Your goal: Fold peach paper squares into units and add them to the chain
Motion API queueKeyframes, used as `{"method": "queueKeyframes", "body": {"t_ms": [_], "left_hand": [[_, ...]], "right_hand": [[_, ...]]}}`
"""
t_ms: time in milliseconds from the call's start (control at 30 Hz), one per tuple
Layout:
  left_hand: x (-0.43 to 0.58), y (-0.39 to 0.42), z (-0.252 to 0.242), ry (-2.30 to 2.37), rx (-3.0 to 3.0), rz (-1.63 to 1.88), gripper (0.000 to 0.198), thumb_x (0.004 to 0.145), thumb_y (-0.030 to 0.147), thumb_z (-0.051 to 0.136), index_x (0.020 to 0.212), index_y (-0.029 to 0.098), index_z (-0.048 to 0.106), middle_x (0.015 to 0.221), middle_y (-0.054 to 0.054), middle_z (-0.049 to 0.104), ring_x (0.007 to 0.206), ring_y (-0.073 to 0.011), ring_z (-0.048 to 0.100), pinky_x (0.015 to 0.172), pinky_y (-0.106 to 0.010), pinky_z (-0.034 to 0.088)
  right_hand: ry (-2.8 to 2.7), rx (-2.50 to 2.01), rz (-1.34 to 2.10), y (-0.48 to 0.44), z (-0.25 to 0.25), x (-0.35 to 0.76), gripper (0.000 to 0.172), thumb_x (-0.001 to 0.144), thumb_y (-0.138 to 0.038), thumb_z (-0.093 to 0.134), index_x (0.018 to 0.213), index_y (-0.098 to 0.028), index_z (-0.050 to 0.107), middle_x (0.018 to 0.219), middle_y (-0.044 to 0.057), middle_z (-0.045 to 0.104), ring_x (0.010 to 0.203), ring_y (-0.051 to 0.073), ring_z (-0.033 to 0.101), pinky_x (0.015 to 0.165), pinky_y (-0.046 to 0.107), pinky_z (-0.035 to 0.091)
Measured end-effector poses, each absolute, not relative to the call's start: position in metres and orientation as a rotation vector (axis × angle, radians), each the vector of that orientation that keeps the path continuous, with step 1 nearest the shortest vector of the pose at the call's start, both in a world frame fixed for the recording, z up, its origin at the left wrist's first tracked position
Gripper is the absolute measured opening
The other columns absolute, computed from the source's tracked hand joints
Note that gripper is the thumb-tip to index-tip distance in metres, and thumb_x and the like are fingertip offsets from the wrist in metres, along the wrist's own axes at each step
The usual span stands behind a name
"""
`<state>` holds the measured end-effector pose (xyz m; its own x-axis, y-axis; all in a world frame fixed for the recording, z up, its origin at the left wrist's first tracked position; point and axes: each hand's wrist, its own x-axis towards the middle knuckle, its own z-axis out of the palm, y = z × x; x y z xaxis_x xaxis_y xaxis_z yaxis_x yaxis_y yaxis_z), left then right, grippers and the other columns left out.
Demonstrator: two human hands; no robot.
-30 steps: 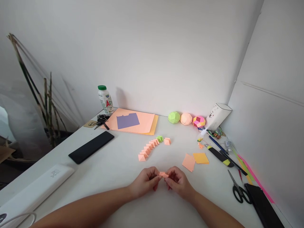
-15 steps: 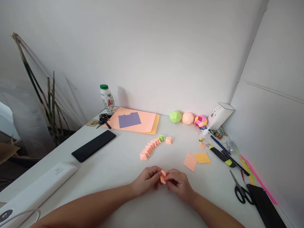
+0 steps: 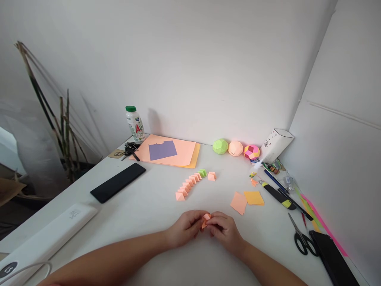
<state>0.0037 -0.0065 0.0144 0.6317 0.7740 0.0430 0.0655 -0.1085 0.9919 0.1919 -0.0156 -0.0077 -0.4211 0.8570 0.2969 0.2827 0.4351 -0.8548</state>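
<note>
Between my two hands is a small folded piece of orange paper [image 3: 206, 218], partly hidden by fingers. My left hand [image 3: 186, 229] pinches its left side, and the fingers of my right hand [image 3: 224, 229] close on its right side. Beyond them on the table, a curved row of folded orange paper pieces [image 3: 188, 184] runs up to green folded pieces [image 3: 202, 173]. One more folded orange piece [image 3: 211, 176] stands just right of that row. Flat orange paper squares [image 3: 238, 203] and yellow-orange squares [image 3: 254, 198] lie to the right of my hands.
Paper balls in green [image 3: 220, 146], orange [image 3: 235, 148] and mixed colours [image 3: 251, 152] sit by the wall. Scissors [image 3: 301, 237], a utility knife [image 3: 278, 195] and a black case [image 3: 333, 254] lie right. A black phone [image 3: 118, 182], paper sheets [image 3: 187, 153] and a bottle [image 3: 135, 124] are left.
The folded orange paper has turned and tilted between my fingers, showing less of its length. My left hand has shifted slightly to the right; things on the table lie as before.
</note>
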Motion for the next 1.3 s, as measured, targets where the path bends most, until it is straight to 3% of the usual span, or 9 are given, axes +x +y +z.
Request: {"method": "queueKeyframes", "body": {"t_ms": [167, 367, 533, 633, 733, 900, 1300], "left_hand": [[0.004, -0.006, 0.023, 0.644, 1.834, 0.761, 0.022, 0.09, 0.025, 0.034, 0.076, 0.019, 0.05, 0.067, 0.001, 0.051, 0.062, -0.0133, 0.044, 0.063, -0.025, 0.039], [0.005, -0.005, 0.018, 0.61, 1.803, 0.757, 0.018, 0.086, 0.013, 0.034, 0.073, 0.019, 0.046, 0.072, 0.0, 0.054, 0.067, -0.0139, 0.049, 0.065, -0.024, 0.04], [0.004, -0.006, 0.015, 0.656, 1.698, 0.749, 0.017, 0.086, 0.017, 0.039, 0.075, 0.018, 0.051, 0.069, 0.001, 0.05, 0.065, -0.0131, 0.045, 0.063, -0.024, 0.039], [0.002, -0.006, 0.008, 0.694, 1.566, 0.735, 0.019, 0.089, 0.026, 0.039, 0.091, 0.018, 0.056, 0.072, 0.001, 0.049, 0.065, -0.0131, 0.044, 0.062, -0.025, 0.039], [0.0, -0.006, 0.0, 0.764, 1.479, 0.706, 0.029, 0.089, 0.034, 0.043, 0.112, 0.019, 0.052, 0.072, 0.001, 0.049, 0.065, -0.0133, 0.045, 0.062, -0.025, 0.04], [0.001, -0.006, -0.007, 0.761, 1.453, 0.742, 0.035, 0.088, 0.041, 0.043, 0.115, 0.02, 0.051, 0.069, 0.002, 0.049, 0.064, -0.013, 0.046, 0.062, -0.026, 0.042], [0.004, -0.013, -0.005, 0.765, 2.052, 0.941, 0.027, 0.09, 0.016, 0.034, 0.11, 0.021, 0.053, 0.085, -0.004, 0.069, 0.074, -0.0165, 0.061, 0.071, -0.028, 0.045]], "right_hand": [[-1.867, -0.988, 0.989, -0.017, -0.004, 0.191, 0.011, 0.081, -0.025, 0.06, 0.077, -0.022, 0.069, 0.067, 0.003, 0.06, 0.056, 0.015, 0.055, 0.053, 0.027, 0.046], [-1.745, -1.052, 1.22, -0.017, 0.002, 0.19, 0.01, 0.08, -0.024, 0.06, 0.075, -0.021, 0.068, 0.071, 0.003, 0.064, 0.056, 0.014, 0.054, 0.052, 0.026, 0.045], [-1.759, -1.055, 1.246, -0.016, 0.004, 0.191, 0.008, 0.078, -0.021, 0.059, 0.076, -0.02, 0.066, 0.072, 0.002, 0.062, 0.057, 0.013, 0.053, 0.052, 0.026, 0.043], [-1.838, -1.016, 1.125, -0.016, 0.003, 0.189, 0.004, 0.074, -0.017, 0.059, 0.074, -0.02, 0.061, 0.071, 0.002, 0.059, 0.06, 0.014, 0.051, 0.053, 0.026, 0.041], [-1.841, -1.024, 1.049, -0.018, 0.001, 0.188, 0.008, 0.075, -0.017, 0.057, 0.068, -0.021, 0.053, 0.069, 0.001, 0.055, 0.058, 0.013, 0.048, 0.052, 0.025, 0.039], [-1.649, -1.134, 1.33, -0.018, 0.002, 0.19, 0.009, 0.08, -0.022, 0.054, 0.079, -0.02, 0.046, 0.066, -0.003, 0.052, 0.053, 0.011, 0.049, 0.049, 0.023, 0.038], [-1.514, -1.169, 1.539, -0.016, 0.008, 0.18, 0.014, 0.076, -0.026, 0.06, 0.071, -0.018, 0.05, 0.061, -0.004, 0.051, 0.054, 0.01, 0.043, 0.05, 0.022, 0.034]]}}
